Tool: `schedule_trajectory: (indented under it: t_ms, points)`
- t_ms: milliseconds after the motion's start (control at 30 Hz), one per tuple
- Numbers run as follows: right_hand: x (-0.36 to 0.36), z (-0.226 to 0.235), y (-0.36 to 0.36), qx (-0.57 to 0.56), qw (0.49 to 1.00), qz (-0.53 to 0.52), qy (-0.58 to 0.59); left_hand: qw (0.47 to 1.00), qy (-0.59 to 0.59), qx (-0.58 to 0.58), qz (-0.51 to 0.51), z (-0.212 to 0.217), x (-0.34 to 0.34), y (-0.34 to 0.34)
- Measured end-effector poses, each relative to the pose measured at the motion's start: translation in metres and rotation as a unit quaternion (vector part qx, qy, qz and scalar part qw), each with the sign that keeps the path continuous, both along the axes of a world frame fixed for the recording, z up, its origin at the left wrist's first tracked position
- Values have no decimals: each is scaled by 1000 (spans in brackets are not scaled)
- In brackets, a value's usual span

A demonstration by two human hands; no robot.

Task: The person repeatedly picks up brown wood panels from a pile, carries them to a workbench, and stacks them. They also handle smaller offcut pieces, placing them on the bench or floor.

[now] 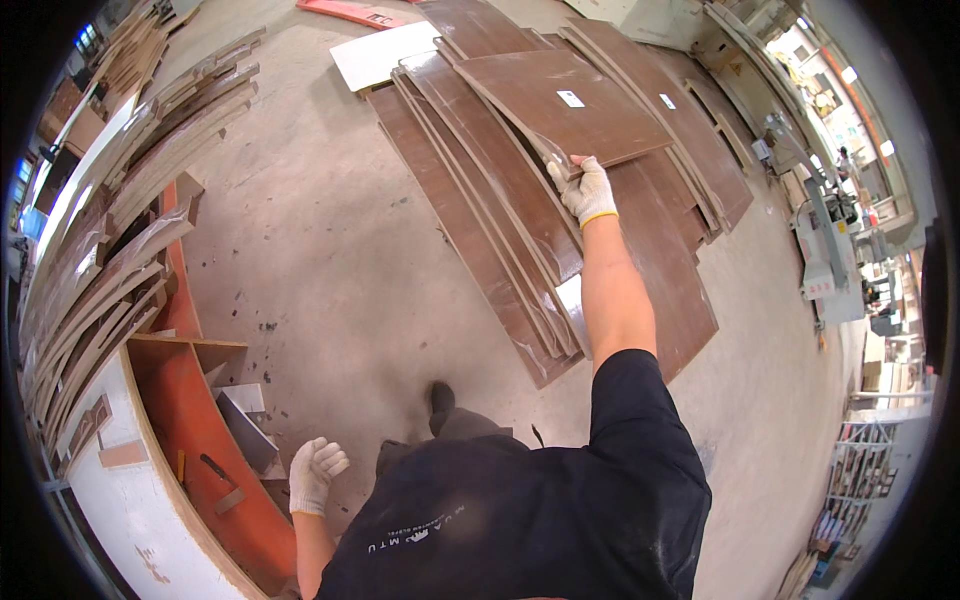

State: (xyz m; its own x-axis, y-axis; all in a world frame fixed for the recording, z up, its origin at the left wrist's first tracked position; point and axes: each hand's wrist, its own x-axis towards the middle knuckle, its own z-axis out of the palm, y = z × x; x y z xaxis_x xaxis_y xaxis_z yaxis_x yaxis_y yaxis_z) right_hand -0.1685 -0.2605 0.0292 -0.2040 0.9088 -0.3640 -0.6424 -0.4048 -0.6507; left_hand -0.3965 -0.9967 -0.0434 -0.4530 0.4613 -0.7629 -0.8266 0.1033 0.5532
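Note:
My right hand [585, 190], in a white knit glove with a yellow cuff, reaches forward and grips the near corner of a brown panel [560, 100]. This panel carries a small white label and lies uppermost, tilted over stacks of similar panels; a dark gap shows under its left edge. Below it, more brown panels [500, 210] overlap in long layers on the floor. At my left side hangs my left hand [318, 474], gloved the same way, its fingers curled in and nothing visible in them. The palm side of the left hand is hidden.
To the left stands a rack of wrapped boards [130, 210]. Nearer is an orange-lined bench [190, 430] with a white curved side and a dark-handled tool [215, 467]. A white sheet [385, 55] lies beyond the panels. Machinery [815, 250] lines the right, past the concrete floor [310, 230].

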Motion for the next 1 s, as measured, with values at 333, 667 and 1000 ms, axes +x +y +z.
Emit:
schedule_trajectory:
  t_ms: [333, 667, 1000]
  points:
    - [15, -15, -10, 58, 980, 145, -127, 996, 36, -78, 21, 11, 23, -21]
    - [-57, -36, -202, 173, 561, 613, -529, 882, 317, -313, 153, 127, 53, -126]
    - [-157, -13, -493, 365, 356, 803, -308, 450, 244, -731, 450, 152, 138, -484]
